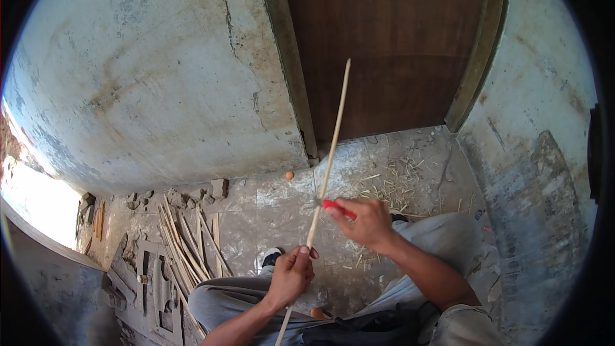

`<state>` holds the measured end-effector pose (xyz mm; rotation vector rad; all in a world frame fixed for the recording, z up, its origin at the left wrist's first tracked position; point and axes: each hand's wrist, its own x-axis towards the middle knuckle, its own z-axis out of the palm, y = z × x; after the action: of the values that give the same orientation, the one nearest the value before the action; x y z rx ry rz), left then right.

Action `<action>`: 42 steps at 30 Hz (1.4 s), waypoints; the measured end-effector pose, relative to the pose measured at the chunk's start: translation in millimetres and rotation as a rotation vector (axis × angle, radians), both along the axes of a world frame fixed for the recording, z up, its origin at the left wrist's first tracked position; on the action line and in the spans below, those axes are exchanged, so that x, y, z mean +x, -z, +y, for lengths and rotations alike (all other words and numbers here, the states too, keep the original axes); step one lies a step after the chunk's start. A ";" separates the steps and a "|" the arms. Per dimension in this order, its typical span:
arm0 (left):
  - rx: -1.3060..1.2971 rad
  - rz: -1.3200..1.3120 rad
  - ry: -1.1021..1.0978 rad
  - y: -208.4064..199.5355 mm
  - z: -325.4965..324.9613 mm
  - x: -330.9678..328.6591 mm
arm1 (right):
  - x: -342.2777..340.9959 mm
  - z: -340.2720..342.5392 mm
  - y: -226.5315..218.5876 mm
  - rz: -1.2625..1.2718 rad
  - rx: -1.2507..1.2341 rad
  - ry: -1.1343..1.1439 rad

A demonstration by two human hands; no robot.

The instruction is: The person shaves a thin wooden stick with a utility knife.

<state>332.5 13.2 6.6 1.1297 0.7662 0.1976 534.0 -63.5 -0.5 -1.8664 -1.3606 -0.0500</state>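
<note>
A long, pale, thin stick [335, 134], apparently bamboo or wood, slants up in front of me from my lap toward the door. My left hand [293, 275] is closed around its lower part, thumb laid along it. Higher up, my right hand [365, 221] grips a small red-handled tool [339, 208]. The grey working end of that tool meets the stick a little above my left hand; its exact shape is too small to make out. Below my left hand the stick's tail runs down past my lap.
A pile of long pale strips [186, 243] lies on the floor at left, beside a flat slotted frame [160, 288]. Shavings [397, 186] litter the floor before the brown door [391, 45]. Rubble chunks [219, 188] and a small orange ball-like object [289, 175] sit near the cracked wall [160, 77].
</note>
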 end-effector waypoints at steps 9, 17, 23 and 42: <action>-0.071 0.006 0.073 -5.9 -8.3 -11.6 | 27.3 2.0 1.3 0.003 0.115 0.141; -0.003 0.072 0.089 -13.6 -26.6 -56.2 | 48.2 -2.5 -21.3 0.148 0.063 0.258; 0.407 0.075 -0.070 -13.8 -51.4 -89.8 | 39.6 -2.8 -8.4 0.044 0.158 0.198; 0.216 0.184 0.058 -11.2 -82.5 -188.9 | 54.0 -9.3 -16.3 0.080 0.102 0.262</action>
<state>143.5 -69.3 17.8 1.3875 0.8890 0.1310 588.0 -72.8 15.8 -1.9283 -1.0347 -0.1731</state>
